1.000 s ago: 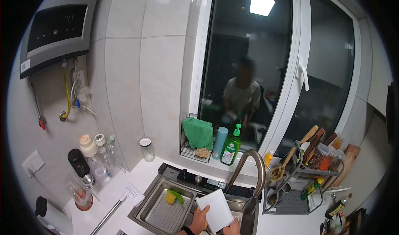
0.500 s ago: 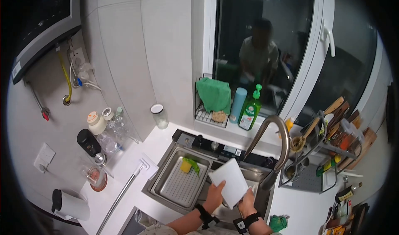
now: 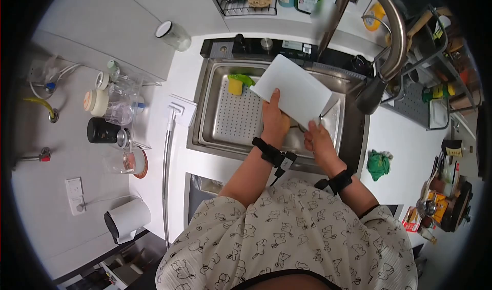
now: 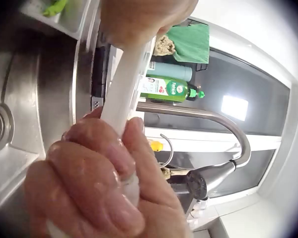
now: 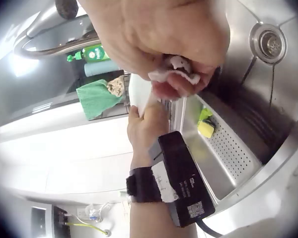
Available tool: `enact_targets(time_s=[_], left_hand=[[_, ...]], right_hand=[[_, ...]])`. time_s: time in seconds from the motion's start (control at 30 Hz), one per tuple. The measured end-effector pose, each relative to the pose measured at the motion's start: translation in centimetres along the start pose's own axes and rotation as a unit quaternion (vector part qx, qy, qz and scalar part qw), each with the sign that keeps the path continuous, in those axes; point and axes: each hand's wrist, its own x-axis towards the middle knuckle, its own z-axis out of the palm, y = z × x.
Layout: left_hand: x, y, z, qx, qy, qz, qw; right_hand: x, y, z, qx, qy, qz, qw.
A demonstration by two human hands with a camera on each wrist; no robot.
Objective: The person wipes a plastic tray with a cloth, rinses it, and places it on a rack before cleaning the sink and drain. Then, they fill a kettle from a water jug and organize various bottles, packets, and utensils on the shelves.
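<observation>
A white rectangular lid-like panel [image 3: 294,87] is held tilted over the stainless sink [image 3: 193,141]. My left hand [image 3: 275,117] grips its lower left side, thumb lying on the white face and the other fingers hidden behind. At the lower right corner is my right hand [image 3: 322,142], its fingers curled. The right wrist view shows a crumpled whitish cloth [image 5: 175,73] pinched in those fingers, close to the panel's edge. Seen from the left wrist, the panel [image 4: 123,82] is nearly edge-on between both hands.
A perforated steel tray [image 3: 238,121] fills the sink's left side, with a yellow sponge [image 3: 235,87] and a green item [image 3: 242,78] in it. The faucet [image 3: 400,34] arches at the right. A green cloth [image 3: 379,164] lies on the right counter; a long-handled tool [image 3: 166,172] lies left.
The head view has swung down towards the sink and shirt. The panel has turned to slant down to the right, still in the left hand, with the right hand now at its lower right corner.
</observation>
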Motion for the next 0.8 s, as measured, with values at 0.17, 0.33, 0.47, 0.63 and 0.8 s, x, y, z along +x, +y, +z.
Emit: enact_targets(time_s=[0.17,0.33,0.47,0.63,0.8], left_hand=[[-1.4,-1.3,-3.0,0.243,-0.198,-0.006,0.949],[-2.3,-3.2,-3.2,-0.022,-0.044,-0.191,0.980],[-1.9,-4.7,-3.0,-0.018,0.059,-0.137,0.989],[-0.9,-6.1,-4.0,-0.064,0.112,-0.167,0.978],[-1.3,-6.9,-4.9,-0.078,0.162,-0.207,0.962]], right_hand=[[1.2,-1.9,-2.9,0.033,0.098,-0.004,0.995],[2.5,0.0,-5.8,0.203,0.136,0.136,0.960],[3.0,2.4,-6.0,-0.144,0.137,-0.102,0.975],[2.5,1.8,-6.6,-0.396,0.149,-0.253,0.870],[1.7,0.6,-6.5,-0.433,0.133,-0.242,0.858]])
